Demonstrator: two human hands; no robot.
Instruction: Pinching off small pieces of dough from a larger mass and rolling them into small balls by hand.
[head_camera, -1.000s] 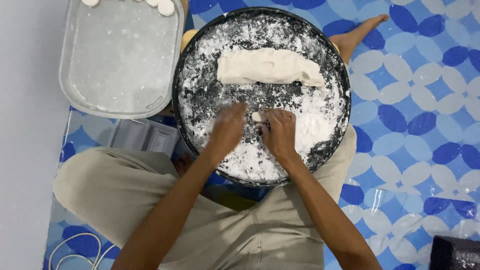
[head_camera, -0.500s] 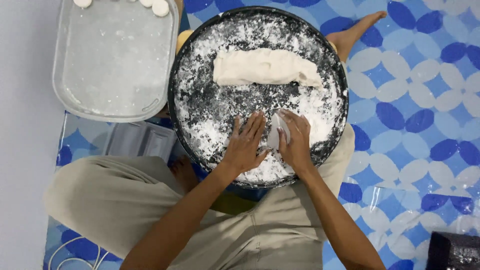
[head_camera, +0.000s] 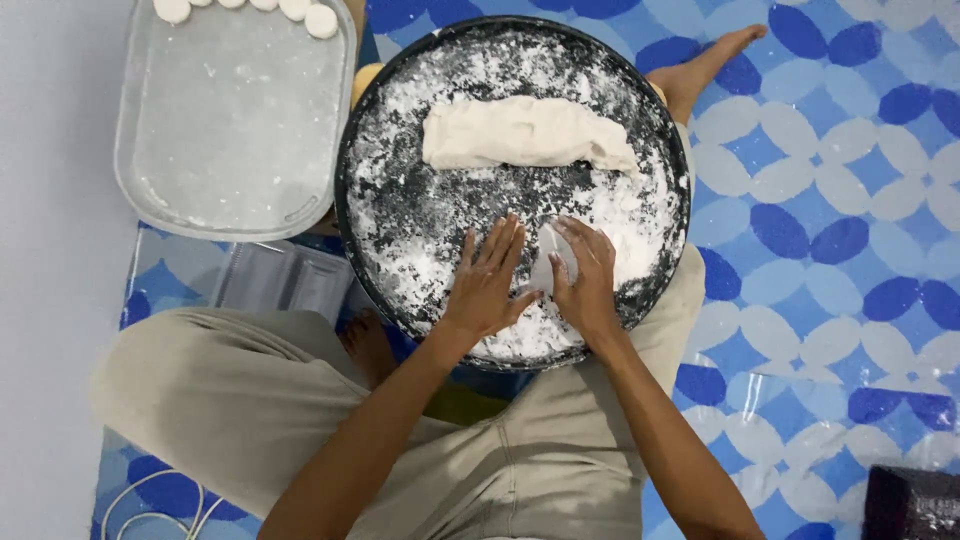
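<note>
Landmark: the round black tray (head_camera: 365, 140) resting over my lap, its floor dusted all over with white flour (head_camera: 640, 215).

Left hand: my left hand (head_camera: 488, 285) lies flat on the near part of the tray, palm down, fingers spread and straight, grasping nothing; its inner edge touches the small dough piece (head_camera: 547, 268).

Right hand: my right hand (head_camera: 588, 280) sits just beside the left one on the tray's near part, fingers curved over the small dough piece and pressing on it from the right; it is cupped against the piece, not clenched round it.

Small dough piece: pale, between my 2 hands, on the floured floor near the tray's near rim; part of it is hidden under my right fingers.

Big dough: 1 long pale dough slab (head_camera: 525, 132) lies across the far half of the tray, well apart from my hands.

Clear tub: a clear rectangular plastic tub (head_camera: 140, 195) sits left of the tray, just beside its rim; flour streaks its floor, and at least 5 round white dough balls (head_camera: 320, 20) line its far edge.

Under the tray: a blue and white patterned mat (head_camera: 830, 200); my bare foot (head_camera: 700, 65) shows beyond the tray's far right rim.
</note>
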